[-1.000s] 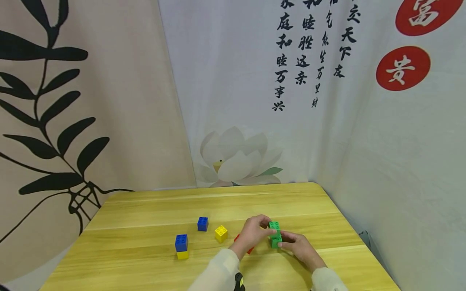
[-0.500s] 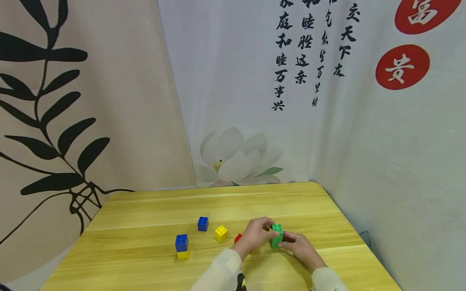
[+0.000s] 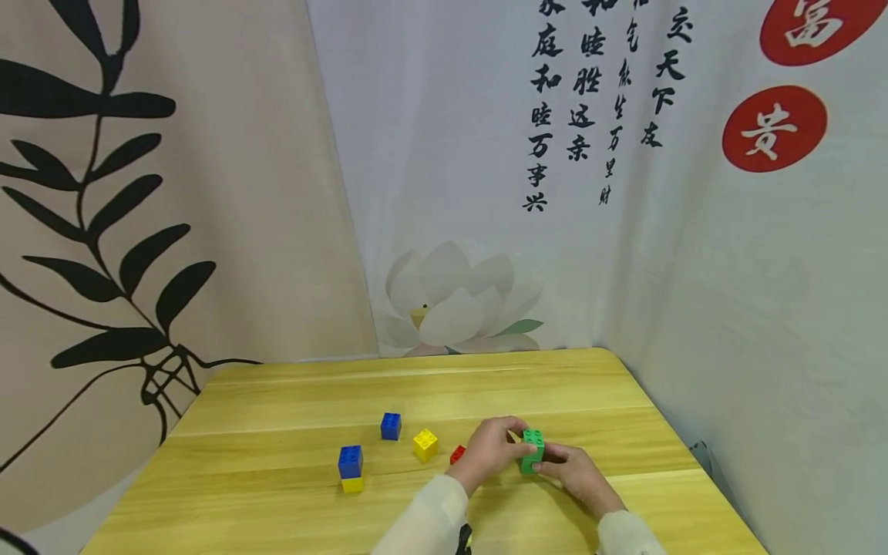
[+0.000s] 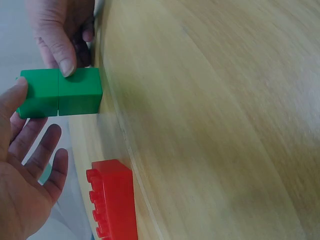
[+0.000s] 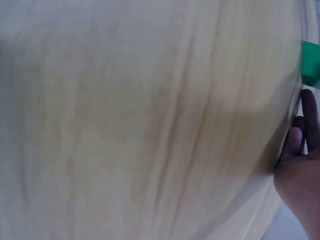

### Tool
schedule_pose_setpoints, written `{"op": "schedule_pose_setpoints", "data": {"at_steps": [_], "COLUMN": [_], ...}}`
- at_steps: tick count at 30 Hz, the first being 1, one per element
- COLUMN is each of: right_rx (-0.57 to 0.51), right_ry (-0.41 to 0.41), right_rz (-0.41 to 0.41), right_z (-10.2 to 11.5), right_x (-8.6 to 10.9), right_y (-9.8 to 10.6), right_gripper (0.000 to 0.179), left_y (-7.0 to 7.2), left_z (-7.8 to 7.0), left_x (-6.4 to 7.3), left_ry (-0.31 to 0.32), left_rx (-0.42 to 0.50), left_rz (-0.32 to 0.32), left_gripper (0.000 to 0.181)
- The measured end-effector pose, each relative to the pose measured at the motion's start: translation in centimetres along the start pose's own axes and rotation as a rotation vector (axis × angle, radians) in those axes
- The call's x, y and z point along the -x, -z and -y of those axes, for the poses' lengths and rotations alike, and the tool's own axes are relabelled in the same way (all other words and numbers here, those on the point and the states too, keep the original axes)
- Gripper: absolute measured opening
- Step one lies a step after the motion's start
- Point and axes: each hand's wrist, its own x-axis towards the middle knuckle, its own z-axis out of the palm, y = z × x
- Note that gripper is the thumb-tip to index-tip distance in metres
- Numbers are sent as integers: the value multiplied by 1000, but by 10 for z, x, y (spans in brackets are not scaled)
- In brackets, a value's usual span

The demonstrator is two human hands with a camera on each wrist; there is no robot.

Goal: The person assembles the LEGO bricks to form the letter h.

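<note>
Two green toy building blocks stand one on the other at the right of the table, their sides lined up with a thin seam between them. My left hand pinches the upper green block between thumb and fingers, the other fingers loosely bent. At the lower green block, my right hand holds from the right, thumb on its near side close to the seam. A red brick with a row of studs lies beside the left hand, which partly covers it in the head view. The right wrist view catches only an edge of the green.
Left of the hands are a yellow block and a blue block. Farther left, another blue block sits on a yellow one. The wooden table meets a printed curtain behind.
The upper green block has moved down and toward me, from offset at the back to squarely over the lower one. The left hand shifted slightly right with it, uncovering more red brick.
</note>
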Motion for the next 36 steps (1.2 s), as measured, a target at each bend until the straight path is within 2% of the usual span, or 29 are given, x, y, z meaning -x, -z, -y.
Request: {"op": "schedule_pose_setpoints", "data": {"at_steps": [12,20,26,36], "right_rx": [0,1,22,16], "right_ry": [-27,-23,-20,-5], "right_rz": [4,-7,-2,-13], "right_z": [0,1,4,4], "right_x": [1,0,0,3], "right_y": [0,-2,-3,-3], "right_gripper": [50,48,50,49], "left_y": [-4,-2,-2,-3], "left_z": [7,8,9,6], "left_x": [0,-2,-1,1], "left_ry": [19,-8,13,-7], "left_rx": [-25,-77,-54,-16], "left_rz": [-1,5,6,16], "left_gripper": [25,26,25,23]}}
